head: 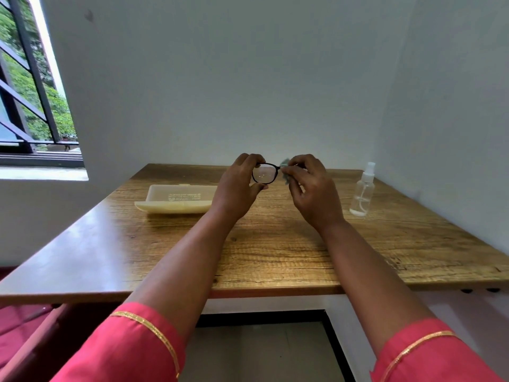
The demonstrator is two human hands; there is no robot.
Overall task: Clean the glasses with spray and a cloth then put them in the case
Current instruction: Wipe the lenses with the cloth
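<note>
A: Where are the glasses [265, 174]?
B: Above the table [275, 244], left hand [237, 188] pinching the frame, right hand [311, 188] pressing the cloth [285, 172] on a lens.
A: Containers?
B: Case [176, 199] left of the glasses, contents unclear; spray bottle [362, 193] right, nearly empty

Dark-rimmed glasses [265, 173], held above the wooden surface [275, 249]: left hand [237, 188] pinching one lens rim, right hand [311, 188] pressing a pale green cloth [285, 172] over the other lens. Cream case [176, 199], lying flat at left. Clear spray bottle [363, 191], upright at right.
</note>
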